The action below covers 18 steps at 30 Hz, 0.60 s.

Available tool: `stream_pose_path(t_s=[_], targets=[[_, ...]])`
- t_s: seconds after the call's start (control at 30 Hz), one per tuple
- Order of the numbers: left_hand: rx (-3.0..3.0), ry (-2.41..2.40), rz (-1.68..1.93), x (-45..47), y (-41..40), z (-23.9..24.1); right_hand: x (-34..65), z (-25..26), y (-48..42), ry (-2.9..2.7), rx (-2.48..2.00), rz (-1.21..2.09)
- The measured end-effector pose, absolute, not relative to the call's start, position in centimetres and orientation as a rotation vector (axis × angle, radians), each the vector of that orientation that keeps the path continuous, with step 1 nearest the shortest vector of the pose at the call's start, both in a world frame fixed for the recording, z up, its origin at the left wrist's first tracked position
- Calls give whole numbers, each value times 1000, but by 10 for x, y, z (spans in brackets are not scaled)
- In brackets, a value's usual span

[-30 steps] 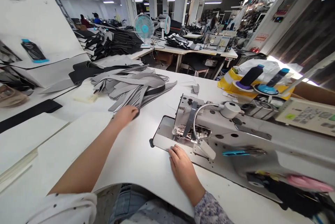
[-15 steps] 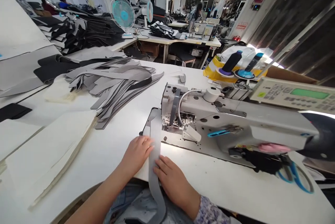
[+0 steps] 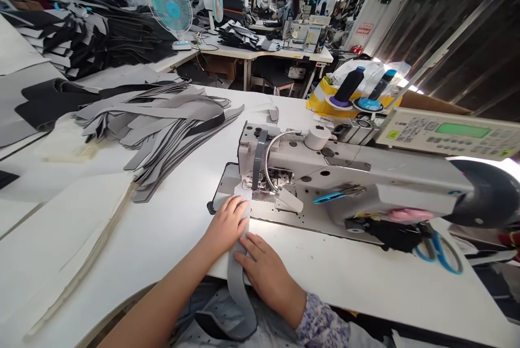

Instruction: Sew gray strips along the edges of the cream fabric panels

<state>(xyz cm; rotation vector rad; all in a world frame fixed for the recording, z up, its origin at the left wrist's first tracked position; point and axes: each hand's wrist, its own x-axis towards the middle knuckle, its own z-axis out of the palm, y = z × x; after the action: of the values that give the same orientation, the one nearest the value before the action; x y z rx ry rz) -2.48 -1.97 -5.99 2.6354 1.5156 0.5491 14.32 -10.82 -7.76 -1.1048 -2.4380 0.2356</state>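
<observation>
Your left hand (image 3: pixel 226 224) lies flat and open, pressing the grey strip (image 3: pixel 236 285) down just before the sewing machine (image 3: pixel 345 174). Your right hand (image 3: pixel 266 273) rests open on the strip's right edge, and the strip's tail hangs off the table (image 3: pixel 162 234).

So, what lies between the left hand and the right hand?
In the head view, a grey strip lies between the left hand and right hand, both touching it.

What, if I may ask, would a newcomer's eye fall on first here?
The big grey sewing machine at centre right, with the left hand and right hand pressing a grey strip flat before its needle. Left of it, a sprawling pile of grey cut pieces lies on the white table.
</observation>
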Motion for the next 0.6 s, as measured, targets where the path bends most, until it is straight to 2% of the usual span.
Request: stream_pose_path(t_s=[0.6], targets=[[2653, 1512, 529, -19, 2, -61, 143, -68, -88, -2423, -1106, 325]])
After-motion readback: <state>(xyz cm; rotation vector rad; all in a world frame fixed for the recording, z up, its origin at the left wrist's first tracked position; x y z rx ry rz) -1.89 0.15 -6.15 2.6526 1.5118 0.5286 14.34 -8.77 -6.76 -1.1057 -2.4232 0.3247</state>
